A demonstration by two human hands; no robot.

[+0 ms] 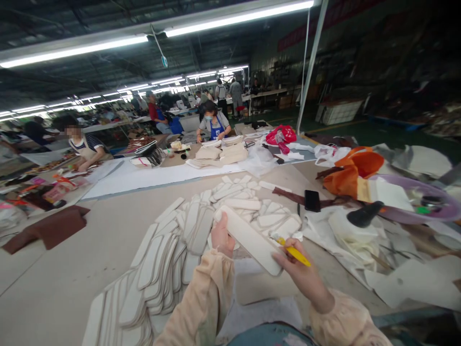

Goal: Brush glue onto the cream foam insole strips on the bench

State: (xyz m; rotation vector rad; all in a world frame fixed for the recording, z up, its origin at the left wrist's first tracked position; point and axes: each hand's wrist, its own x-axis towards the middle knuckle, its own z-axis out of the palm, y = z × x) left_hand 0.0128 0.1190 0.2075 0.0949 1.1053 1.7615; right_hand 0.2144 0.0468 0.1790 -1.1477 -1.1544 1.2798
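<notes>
A long, pale, round-cornered panel (248, 239) is held up at a slant in front of me. My left hand (222, 236) is closed on its upper left end, thumb on the face. My right hand (300, 266) grips a yellow-handled brush (298, 255) and also pinches the panel's lower right end. The brush tip points left, and its bristles are hard to make out. Beneath the panel, another pale piece (264, 287) lies on white paper. To the left, overlapping rows of similar pieces (154, 269) fan across the table, and a looser heap (234, 192) lies beyond my hands.
At right on the table (118, 226) are a phone (311, 201), a white container with a dark nozzle (360, 223), an orange bag (349, 173) and a purple basin (432, 211). Brown material (48, 228) lies at left. Co-workers (214, 125) sit at tables beyond.
</notes>
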